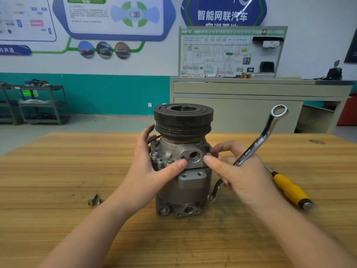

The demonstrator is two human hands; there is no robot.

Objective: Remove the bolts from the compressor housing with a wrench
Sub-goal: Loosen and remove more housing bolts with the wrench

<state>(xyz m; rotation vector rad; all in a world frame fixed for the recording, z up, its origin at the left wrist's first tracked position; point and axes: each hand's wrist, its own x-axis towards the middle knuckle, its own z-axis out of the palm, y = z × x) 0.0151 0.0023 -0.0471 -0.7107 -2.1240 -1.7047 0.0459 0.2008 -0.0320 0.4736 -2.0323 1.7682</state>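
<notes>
A grey metal compressor (186, 188) stands upright on the wooden table (58, 171), its black pulley (183, 117) on top. My left hand (152, 171) grips the housing's left side, thumb across the front. Two bolts (154, 155) still sit in the flange beside that hand. My right hand (241, 176) holds a chrome ring wrench (258, 140) in its palm, the free ring end pointing up and right. Its thumb and forefinger pinch a bolt (208, 156) at the housing's right side. Two loose bolts (94, 200) lie on the table to the left.
A yellow-handled screwdriver (289, 188) lies on the table right of my right hand. Beyond the table stand a beige cabinet (251, 105) with a wiring display board and a dark shelf rack (38, 105) at the left wall.
</notes>
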